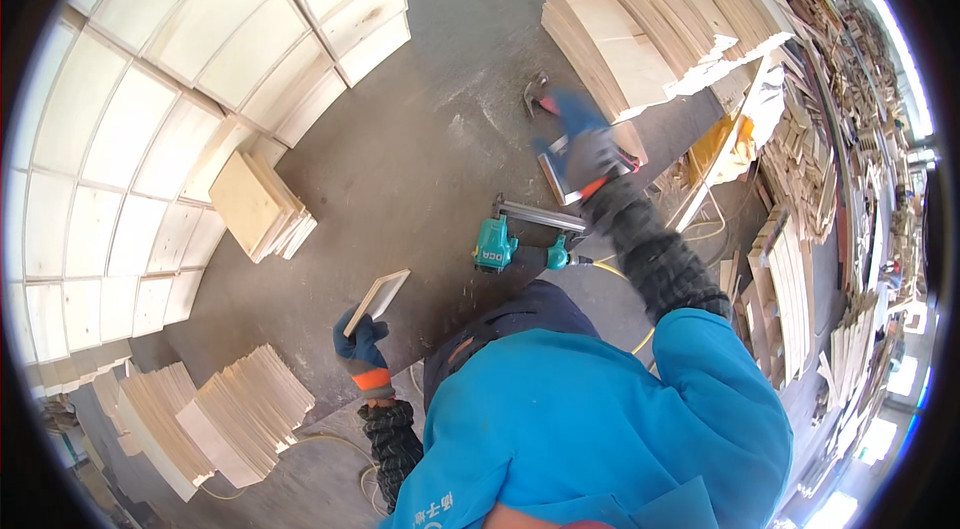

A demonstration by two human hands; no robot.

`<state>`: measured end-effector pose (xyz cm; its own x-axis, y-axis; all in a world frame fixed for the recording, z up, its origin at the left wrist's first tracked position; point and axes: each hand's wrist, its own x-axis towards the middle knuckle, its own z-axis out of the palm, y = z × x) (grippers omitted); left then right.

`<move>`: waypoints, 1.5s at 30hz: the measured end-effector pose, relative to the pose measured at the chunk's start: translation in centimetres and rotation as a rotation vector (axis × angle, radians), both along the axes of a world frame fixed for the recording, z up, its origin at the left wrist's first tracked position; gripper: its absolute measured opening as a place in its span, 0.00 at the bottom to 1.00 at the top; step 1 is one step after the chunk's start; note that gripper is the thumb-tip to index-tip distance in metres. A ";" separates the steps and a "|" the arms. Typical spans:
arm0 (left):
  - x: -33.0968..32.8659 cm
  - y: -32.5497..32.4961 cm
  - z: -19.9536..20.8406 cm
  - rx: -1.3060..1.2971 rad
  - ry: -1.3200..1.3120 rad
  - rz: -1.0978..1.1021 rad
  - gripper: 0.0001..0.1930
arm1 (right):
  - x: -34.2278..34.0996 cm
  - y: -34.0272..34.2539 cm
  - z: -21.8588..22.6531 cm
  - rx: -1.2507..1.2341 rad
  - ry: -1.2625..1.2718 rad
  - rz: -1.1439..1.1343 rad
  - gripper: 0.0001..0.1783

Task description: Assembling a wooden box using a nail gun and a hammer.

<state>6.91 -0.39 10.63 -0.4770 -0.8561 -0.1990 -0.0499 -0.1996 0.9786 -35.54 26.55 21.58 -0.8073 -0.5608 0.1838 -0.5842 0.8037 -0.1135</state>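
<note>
My left hand, in a dark blue glove with an orange cuff, is closed on the edge of a small wooden board and holds it tilted above the worktable. My right hand, gloved the same way, is blurred by motion at the far right of the table. It hides part of a shallow tray with a metallic rim. The hammer lies just beyond its fingers; whether they touch it I cannot tell. A teal nail gun rests on the table between my hands.
Tall stacks of pale wooden boxes line the left. A small pile of boards leans beside them. More board stacks stand at the near left and far right. A yellow hose runs along the right, near scrap wood.
</note>
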 end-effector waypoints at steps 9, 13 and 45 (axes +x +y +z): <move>-1.2 -0.2 -1.3 0.035 0.018 -0.020 0.13 | -18.4 15.8 -8.0 0.302 0.227 -0.275 0.41; 1.0 -0.1 -0.9 0.060 0.025 0.013 0.13 | -10.5 9.3 2.0 -0.063 0.055 -0.407 0.29; 1.8 0.6 -0.7 0.065 0.077 -0.114 0.17 | 21.1 -19.3 -2.2 -0.604 -1.344 0.153 0.29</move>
